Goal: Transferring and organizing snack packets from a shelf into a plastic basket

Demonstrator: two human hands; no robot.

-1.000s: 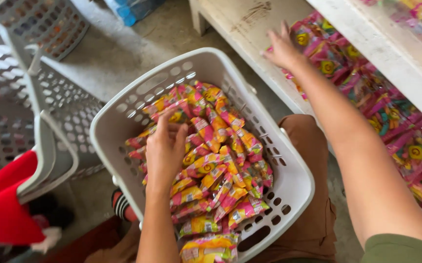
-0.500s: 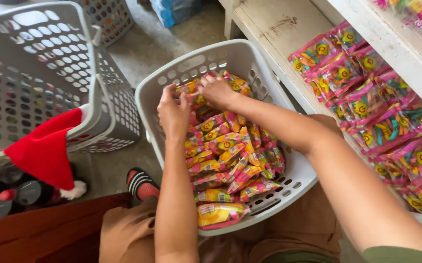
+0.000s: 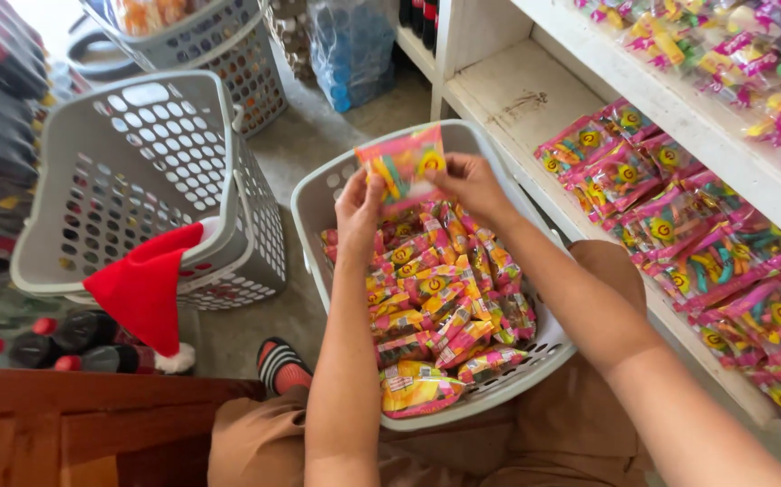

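Brown shorts (image 3: 580, 424), olive sleeve, striped sandal (image 3: 280, 362)

An empty grey basket (image 3: 138, 180) stood on the floor, a red Santa hat (image 3: 147, 289) draped over it. Dark bottles (image 3: 74, 338) lay alongside.

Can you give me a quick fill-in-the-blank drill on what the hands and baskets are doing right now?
1. Both hands, left hand and right hand, hold one snack packet above the white ____.
2. A red hat hangs on the rim of a ____ laundry basket.
3. More packets lie on the white shelf to the person's ____.

Missing words: basket; grey; right
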